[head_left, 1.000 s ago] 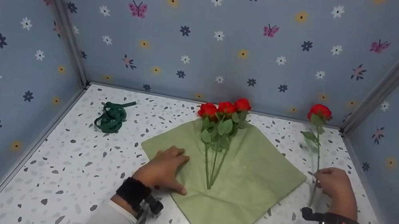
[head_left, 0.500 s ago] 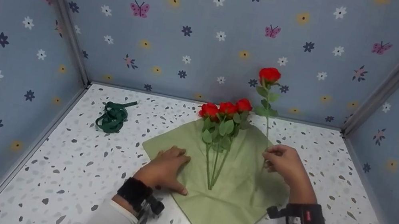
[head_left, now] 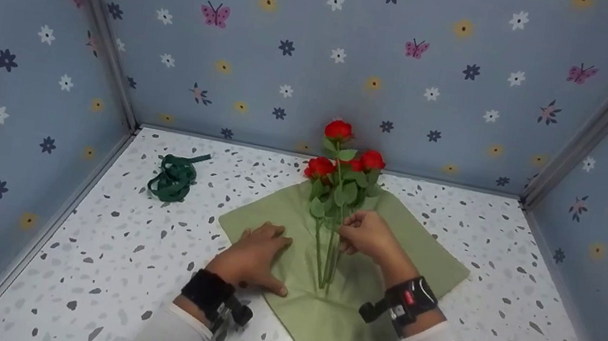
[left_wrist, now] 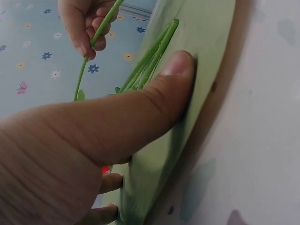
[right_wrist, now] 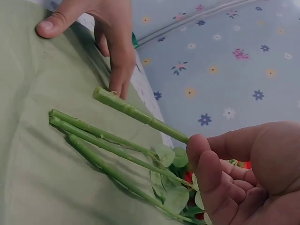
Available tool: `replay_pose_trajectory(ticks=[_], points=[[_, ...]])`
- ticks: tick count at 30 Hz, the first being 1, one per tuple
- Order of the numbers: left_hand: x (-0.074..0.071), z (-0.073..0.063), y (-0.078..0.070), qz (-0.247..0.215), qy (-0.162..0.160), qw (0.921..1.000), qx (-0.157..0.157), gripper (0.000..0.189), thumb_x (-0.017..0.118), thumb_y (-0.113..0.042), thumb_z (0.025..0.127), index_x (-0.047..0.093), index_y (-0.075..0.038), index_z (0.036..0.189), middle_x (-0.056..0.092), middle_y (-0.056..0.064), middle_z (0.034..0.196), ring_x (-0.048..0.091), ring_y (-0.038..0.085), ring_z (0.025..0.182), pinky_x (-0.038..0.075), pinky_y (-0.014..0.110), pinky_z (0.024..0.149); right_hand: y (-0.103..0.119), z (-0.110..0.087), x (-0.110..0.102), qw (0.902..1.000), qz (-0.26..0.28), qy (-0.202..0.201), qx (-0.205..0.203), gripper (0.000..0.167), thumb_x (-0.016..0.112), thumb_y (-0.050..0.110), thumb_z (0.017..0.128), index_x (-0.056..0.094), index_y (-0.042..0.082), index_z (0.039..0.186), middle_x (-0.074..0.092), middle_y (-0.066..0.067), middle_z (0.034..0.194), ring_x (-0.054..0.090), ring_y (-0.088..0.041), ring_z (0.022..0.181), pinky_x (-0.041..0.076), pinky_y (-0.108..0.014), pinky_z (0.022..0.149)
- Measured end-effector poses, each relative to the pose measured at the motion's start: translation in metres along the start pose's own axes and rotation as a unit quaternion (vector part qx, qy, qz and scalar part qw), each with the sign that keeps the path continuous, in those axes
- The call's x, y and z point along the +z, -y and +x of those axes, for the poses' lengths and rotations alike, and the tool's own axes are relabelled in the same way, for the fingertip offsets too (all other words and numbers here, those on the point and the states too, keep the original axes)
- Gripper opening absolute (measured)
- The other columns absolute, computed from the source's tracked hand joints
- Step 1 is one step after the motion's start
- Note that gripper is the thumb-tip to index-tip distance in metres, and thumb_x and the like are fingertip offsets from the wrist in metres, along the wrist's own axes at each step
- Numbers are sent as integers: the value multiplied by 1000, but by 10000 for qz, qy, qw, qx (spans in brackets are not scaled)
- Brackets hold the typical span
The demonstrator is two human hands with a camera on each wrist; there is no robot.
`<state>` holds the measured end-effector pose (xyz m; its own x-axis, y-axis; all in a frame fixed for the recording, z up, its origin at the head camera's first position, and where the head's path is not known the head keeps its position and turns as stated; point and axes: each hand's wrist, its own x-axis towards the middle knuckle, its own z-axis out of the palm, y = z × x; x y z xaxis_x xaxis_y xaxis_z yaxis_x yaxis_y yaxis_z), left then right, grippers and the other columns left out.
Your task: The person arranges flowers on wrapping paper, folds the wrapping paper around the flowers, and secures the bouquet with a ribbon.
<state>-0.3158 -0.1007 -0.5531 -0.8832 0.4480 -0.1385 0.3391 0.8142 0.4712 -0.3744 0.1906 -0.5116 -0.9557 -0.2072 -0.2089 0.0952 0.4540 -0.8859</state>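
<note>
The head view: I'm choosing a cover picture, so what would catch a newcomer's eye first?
Probably the bright red rose pinched by the right hand, held above three other roses whose stems lie on the green sheet. Next, perhaps, that sheet itself, spread mid-table with the left hand resting on its left edge. Then the tangled dark green ribbon, towards the back left of the speckled table.
</note>
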Motion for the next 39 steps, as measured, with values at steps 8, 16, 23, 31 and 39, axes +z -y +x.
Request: replay_pose_trajectory(ticks=[8,16,23,31,39], points=[[0,1,-3,5,8,10000,-38,118,104,-56,77,49,-12,171,32,18,186,19,44,176,14,71,141,2,24,18,9965,-820,-152,-56,9,74,9,104,73,0,104,75,-8,77,73,-15,60,68,-37,66],[-2,3,-7,40,20,10000,-20,119,103,-57,76,49,-13,172,31,17,186,18,45,177,13,71,141,-8,29,21,9888,-1492,-80,7,30,79,14,103,70,9,75,72,-3,62,70,-14,54,56,-27,53],[-3,1,-4,69,-107,9999,79,117,104,-56,76,51,-11,170,35,19,184,22,46,175,16,74,140,-11,22,13,9926,-1214,19,-40,33,81,21,104,71,9,76,74,-6,67,73,-18,58,60,-30,55],[0,1,-2,14,-17,10000,-61,119,103,-57,75,48,-14,172,30,17,187,18,44,177,11,71,141,-20,10,-10,9935,-1134,-18,59,24,78,26,108,73,6,95,79,-13,82,74,-22,66,63,-34,63],[3,1,1,127,6,9999,-111,121,103,-59,75,48,-14,172,31,16,187,20,43,176,13,70,141,-65,-13,-53,9654,-2551,-480,-264,16,83,18,98,78,3,102,79,-13,97,71,-23,84,58,-35,74]])
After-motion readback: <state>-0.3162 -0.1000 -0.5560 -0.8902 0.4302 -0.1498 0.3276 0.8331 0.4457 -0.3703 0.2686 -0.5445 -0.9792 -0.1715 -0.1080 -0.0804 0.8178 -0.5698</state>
